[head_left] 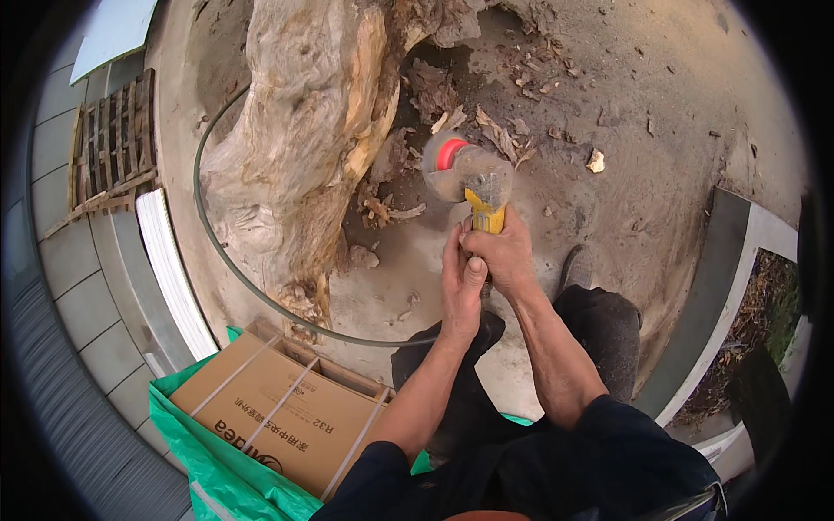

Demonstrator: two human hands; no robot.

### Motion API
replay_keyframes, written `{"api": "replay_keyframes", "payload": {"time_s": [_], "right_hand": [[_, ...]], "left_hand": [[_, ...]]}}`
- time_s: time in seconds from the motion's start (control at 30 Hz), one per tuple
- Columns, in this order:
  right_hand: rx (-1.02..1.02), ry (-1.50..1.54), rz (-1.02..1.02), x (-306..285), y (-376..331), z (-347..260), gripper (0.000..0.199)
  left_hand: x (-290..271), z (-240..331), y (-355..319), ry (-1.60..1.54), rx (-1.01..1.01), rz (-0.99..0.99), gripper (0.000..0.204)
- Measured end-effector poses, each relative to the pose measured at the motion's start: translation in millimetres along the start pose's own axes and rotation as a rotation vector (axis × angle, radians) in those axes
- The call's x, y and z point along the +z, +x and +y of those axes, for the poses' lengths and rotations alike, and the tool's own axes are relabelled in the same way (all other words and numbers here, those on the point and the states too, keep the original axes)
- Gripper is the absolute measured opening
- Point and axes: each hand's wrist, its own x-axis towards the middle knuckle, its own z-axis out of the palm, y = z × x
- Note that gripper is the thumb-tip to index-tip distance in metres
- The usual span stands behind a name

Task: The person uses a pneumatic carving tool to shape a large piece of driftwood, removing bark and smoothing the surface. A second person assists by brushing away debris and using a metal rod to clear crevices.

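A yellow and grey angle grinder [488,195] is held out in front of me, its head dusty. At its far end a disc with a red centre [449,154] has a blurred rim. My right hand [502,252] wraps round the yellow body from the right. From the left, my left hand [463,282] presses against the body's rear, thumb up; its fingertips are partly hidden behind the tool. Left of the disc, apart from it, stands a large pale, barkless tree trunk [291,148]. Loose bark pieces [498,135] lie beyond the disc.
A dark hose or cable [252,282] curves round the trunk towards my legs. At the lower left, a strapped cardboard box [278,408] sits in green sheeting [178,425]. A wooden pallet [113,143] lies far left. A planter edge [717,286] runs along the right.
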Motion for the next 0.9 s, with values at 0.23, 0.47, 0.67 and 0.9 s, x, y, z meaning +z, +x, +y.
{"api": "replay_keyframes", "payload": {"time_s": [0.23, 0.47, 0.67, 0.9], "right_hand": [[-0.191, -0.116, -0.104, 19.8, 80.1, 64.7, 0.043], [-0.197, 0.093, -0.346, 30.2, 100.2, 89.8, 0.04], [-0.175, 0.262, -0.403, 33.5, 92.1, 109.0, 0.031], [-0.128, 0.21, -0.457, 44.1, 88.3, 122.3, 0.03]], "left_hand": [[-17.4, -75.9, 53.7, -0.007, 0.188, 0.292, 0.079], [-58.2, -73.0, 65.4, 0.329, 0.084, 0.303, 0.093], [-184.9, -76.3, 14.0, 1.701, -0.028, -0.255, 0.103], [-218.8, -45.5, -59.7, 1.608, -0.346, -0.408, 0.058]]}}
